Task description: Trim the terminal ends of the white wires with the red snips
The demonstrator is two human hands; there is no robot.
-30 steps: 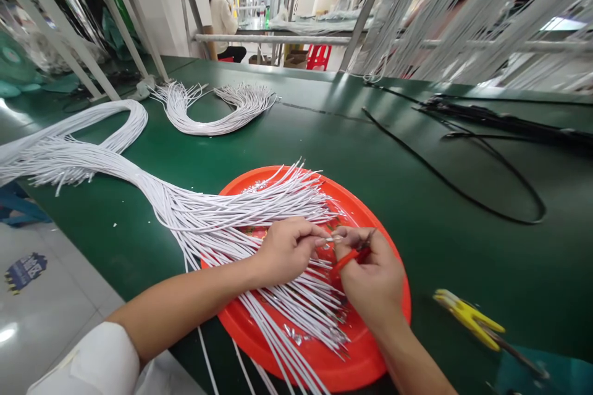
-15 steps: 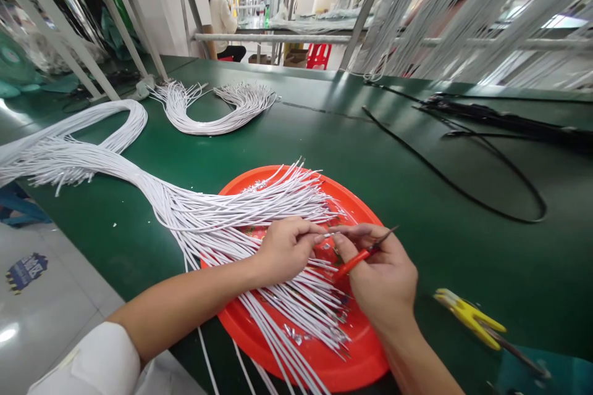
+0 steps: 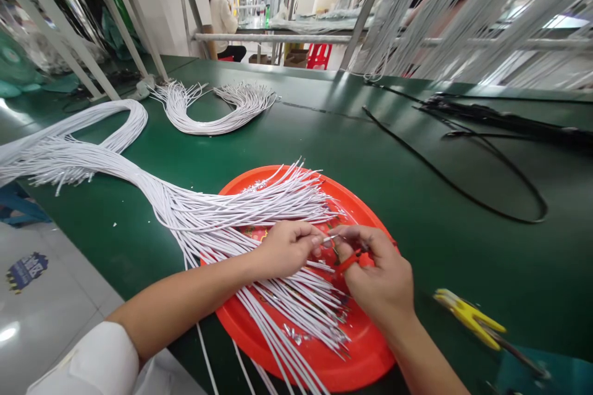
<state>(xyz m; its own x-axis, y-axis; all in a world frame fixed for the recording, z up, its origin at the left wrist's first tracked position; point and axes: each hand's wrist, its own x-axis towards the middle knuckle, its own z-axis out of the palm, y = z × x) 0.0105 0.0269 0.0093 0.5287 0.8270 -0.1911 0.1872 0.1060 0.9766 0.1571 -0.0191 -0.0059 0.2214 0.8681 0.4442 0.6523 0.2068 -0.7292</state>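
Note:
A big bundle of thin white wires point(image 3: 199, 216) runs across the green table and fans out over a round orange tray point(image 3: 361, 352). My left hand point(image 3: 287, 248) pinches the end of one white wire point(image 3: 328, 239) above the tray. My right hand point(image 3: 382, 281) is closed round a small red-handled cutter point(image 3: 348, 261), its thumb and forefinger at that same wire end. Both hands meet over the tray's middle.
A yellow-handled tool point(image 3: 470, 318) lies on the table right of the tray. A second white wire bundle point(image 3: 217, 111) curls at the back left; black cables point(image 3: 463, 154) loop at the right. White wires hang from a rack point(image 3: 463, 12) behind. A person point(image 3: 223, 15) sits far back.
The cutter's tip, which stuck out to the right half a second ago, is tucked in under my right hand. My right hand has drawn in slightly toward the wire end; the left barely moved.

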